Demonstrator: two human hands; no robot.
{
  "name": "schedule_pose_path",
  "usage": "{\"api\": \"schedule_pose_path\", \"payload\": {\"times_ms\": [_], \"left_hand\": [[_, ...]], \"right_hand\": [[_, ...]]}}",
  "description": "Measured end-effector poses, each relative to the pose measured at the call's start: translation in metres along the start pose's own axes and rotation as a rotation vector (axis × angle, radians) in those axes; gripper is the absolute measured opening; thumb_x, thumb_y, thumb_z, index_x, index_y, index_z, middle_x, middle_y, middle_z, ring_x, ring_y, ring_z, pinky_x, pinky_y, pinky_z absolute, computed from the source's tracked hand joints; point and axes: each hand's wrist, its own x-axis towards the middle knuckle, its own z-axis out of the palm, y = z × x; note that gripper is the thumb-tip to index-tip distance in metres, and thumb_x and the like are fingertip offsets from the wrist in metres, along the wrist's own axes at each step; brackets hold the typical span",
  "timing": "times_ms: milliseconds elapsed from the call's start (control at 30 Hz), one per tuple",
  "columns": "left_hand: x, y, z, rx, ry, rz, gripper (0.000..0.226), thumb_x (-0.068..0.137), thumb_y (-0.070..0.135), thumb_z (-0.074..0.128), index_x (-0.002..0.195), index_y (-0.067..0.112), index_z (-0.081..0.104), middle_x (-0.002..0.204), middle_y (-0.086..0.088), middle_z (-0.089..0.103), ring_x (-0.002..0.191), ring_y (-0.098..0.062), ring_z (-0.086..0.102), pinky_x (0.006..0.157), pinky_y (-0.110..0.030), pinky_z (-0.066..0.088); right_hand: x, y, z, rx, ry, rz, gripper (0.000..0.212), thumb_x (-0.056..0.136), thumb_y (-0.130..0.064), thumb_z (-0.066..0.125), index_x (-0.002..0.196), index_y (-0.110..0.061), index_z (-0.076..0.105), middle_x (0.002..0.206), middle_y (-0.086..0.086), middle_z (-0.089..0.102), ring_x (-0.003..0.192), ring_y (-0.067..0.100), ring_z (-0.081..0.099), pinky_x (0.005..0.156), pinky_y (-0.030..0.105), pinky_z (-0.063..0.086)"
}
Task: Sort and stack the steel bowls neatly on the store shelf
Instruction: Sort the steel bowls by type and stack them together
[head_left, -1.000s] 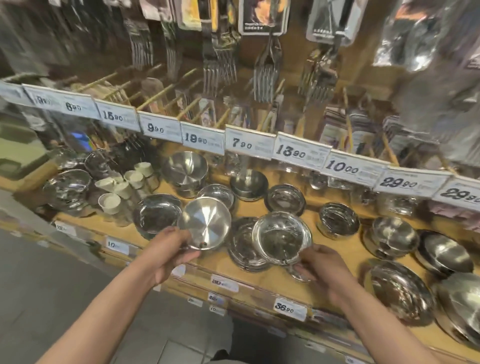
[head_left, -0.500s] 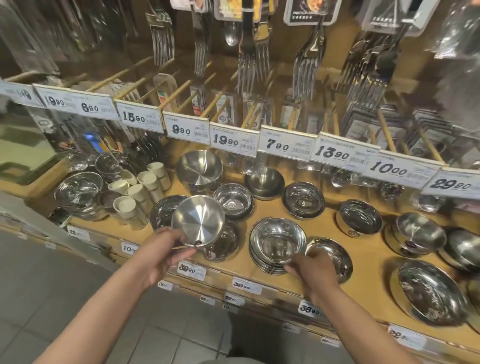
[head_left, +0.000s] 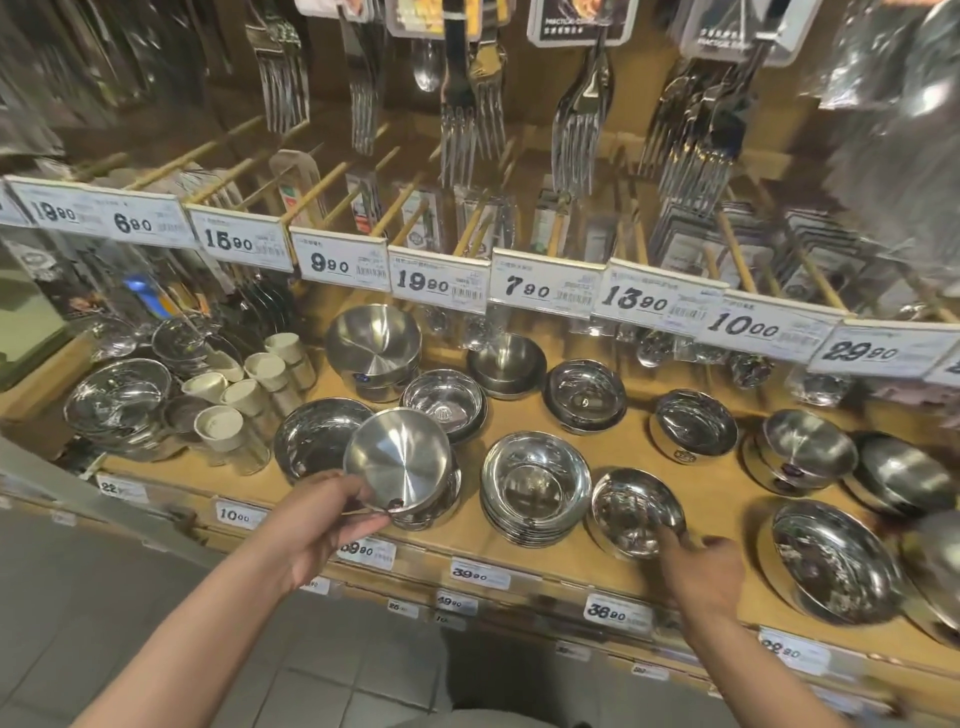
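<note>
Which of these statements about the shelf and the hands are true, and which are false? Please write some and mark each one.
1. The left hand holds a tilted steel bowl by its rim. True.
2. The right hand lifts a fork. False: it touches the rim of a single bowl at the shelf's front.
3. A stack of bowls stands between the two hands. True.
4. Forks hang above the price tags. True.
5. The white cups stand at the right end. False: they stand at the left.
</note>
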Motion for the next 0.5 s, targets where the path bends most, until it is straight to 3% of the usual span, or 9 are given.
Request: {"api": "schedule_pose_path", "payload": {"times_ms": [100,200,267,400,500], "left_hand": [[0.002,0.003,0.002,-0.015,-0.009,-0.014,0.01,0.085,-0.013,0.056,0.088,-0.004,0.059,0.087,-0.021,0.069,0.066,-0.026,0.075,0.053,-0.028,0.062],[0.004,0.007,-0.001,-0.031,-0.005,-0.019,0.014,0.087,-0.011,0.056,0.099,-0.006,0.059,0.067,-0.015,0.073,0.065,-0.026,0.075,0.053,-0.027,0.061],[0.004,0.007,-0.004,-0.042,0.0,-0.017,0.017,0.088,-0.01,0.055,0.104,-0.007,0.058,0.064,-0.015,0.073,0.066,-0.026,0.075,0.053,-0.027,0.061],[0.0,0.007,-0.009,-0.061,0.011,-0.01,0.023,0.088,-0.01,0.055,0.111,-0.007,0.056,0.086,-0.022,0.067,0.068,-0.027,0.075,0.054,-0.026,0.062],[-0.002,0.007,-0.01,-0.079,0.011,-0.004,0.026,0.088,-0.011,0.055,0.114,-0.007,0.055,0.096,-0.024,0.064,0.068,-0.026,0.076,0.054,-0.026,0.062]], "right_hand": [[0.003,0.006,0.005,0.054,-0.14,0.054,0.058,0.089,-0.037,0.073,0.129,0.001,0.052,0.116,0.022,0.069,0.099,0.036,0.066,0.081,0.039,0.051],[0.002,0.006,0.013,0.266,-0.28,0.178,0.029,0.094,-0.021,0.069,0.115,-0.009,0.055,0.096,0.019,0.076,0.081,0.033,0.075,0.059,0.033,0.053],[0.004,0.007,0.017,0.387,-0.311,0.236,0.019,0.094,-0.008,0.067,0.107,-0.011,0.054,0.105,0.022,0.073,0.087,0.035,0.075,0.06,0.032,0.056],[0.003,0.004,0.013,0.468,-0.345,0.272,0.023,0.096,0.001,0.062,0.117,-0.006,0.056,0.116,0.024,0.069,0.1,0.037,0.072,0.052,0.025,0.061],[0.004,0.004,0.006,0.485,-0.34,0.282,0.017,0.097,0.0,0.06,0.113,-0.007,0.06,0.114,0.025,0.071,0.086,0.031,0.072,0.046,0.028,0.059]]}}
